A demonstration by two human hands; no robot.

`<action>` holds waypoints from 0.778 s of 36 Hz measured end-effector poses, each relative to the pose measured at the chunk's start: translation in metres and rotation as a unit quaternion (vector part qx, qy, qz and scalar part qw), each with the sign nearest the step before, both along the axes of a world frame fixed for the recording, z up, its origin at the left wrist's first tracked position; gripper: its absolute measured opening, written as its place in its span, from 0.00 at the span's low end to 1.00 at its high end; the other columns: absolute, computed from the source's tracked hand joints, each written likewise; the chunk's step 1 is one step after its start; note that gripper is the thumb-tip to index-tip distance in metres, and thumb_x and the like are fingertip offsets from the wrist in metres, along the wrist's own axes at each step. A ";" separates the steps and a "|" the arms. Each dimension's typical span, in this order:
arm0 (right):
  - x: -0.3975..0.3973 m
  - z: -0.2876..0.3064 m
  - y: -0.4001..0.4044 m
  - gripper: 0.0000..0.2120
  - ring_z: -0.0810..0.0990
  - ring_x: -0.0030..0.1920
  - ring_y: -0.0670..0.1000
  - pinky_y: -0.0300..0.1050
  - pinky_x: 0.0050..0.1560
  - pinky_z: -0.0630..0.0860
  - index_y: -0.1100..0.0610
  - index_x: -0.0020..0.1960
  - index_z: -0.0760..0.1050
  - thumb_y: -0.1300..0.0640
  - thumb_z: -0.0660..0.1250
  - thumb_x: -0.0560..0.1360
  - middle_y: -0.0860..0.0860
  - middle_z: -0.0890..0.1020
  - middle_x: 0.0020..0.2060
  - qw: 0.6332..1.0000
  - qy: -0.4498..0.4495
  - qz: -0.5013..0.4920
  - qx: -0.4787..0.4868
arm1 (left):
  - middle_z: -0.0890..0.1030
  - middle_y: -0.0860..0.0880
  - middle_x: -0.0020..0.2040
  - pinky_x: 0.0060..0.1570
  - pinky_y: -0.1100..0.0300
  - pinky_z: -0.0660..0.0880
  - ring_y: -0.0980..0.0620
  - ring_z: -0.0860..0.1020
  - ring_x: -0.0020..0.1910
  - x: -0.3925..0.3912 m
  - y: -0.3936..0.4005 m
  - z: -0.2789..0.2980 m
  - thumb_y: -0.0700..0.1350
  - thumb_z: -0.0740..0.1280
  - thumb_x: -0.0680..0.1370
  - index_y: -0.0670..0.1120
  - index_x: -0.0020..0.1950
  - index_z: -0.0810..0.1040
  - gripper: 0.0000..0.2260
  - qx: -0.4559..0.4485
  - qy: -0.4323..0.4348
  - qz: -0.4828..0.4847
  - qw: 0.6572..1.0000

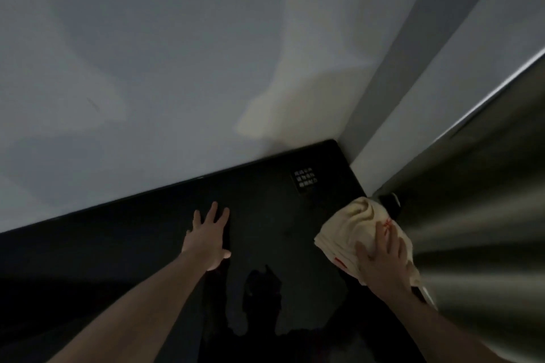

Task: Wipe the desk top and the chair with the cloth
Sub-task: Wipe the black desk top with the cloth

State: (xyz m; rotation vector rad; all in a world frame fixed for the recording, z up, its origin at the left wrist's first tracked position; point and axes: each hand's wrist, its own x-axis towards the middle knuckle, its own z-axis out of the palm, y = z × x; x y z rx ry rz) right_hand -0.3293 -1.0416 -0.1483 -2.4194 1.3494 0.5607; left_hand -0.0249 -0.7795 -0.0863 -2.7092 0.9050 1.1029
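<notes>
The black desk top (132, 247) fills the lower half of the dim view. A cream cloth (354, 227) with red markings lies crumpled near the desk's right edge. My right hand (380, 262) presses flat on the cloth, fingers spread and pointing away from me. My left hand (208, 236) rests palm down on the bare desk to the left of the cloth, fingers straight and apart. The chair is not in view.
A pale wall (177, 53) runs along the desk's far edge and meets a side wall at the corner on the right. A grey curtain (483, 215) hangs just right of the cloth. A small panel of sockets (305, 181) is set into the desk near the corner.
</notes>
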 end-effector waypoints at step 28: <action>-0.044 0.011 0.035 0.37 0.41 0.82 0.61 0.73 0.77 0.48 0.37 0.82 0.41 0.25 0.46 0.77 0.47 0.39 0.82 0.990 -0.082 -0.115 0.003 | 0.31 0.53 0.81 0.76 0.38 0.61 0.38 0.37 0.81 -0.074 0.040 0.010 0.48 0.78 0.73 0.55 0.82 0.36 0.56 0.033 0.020 -0.108 0.993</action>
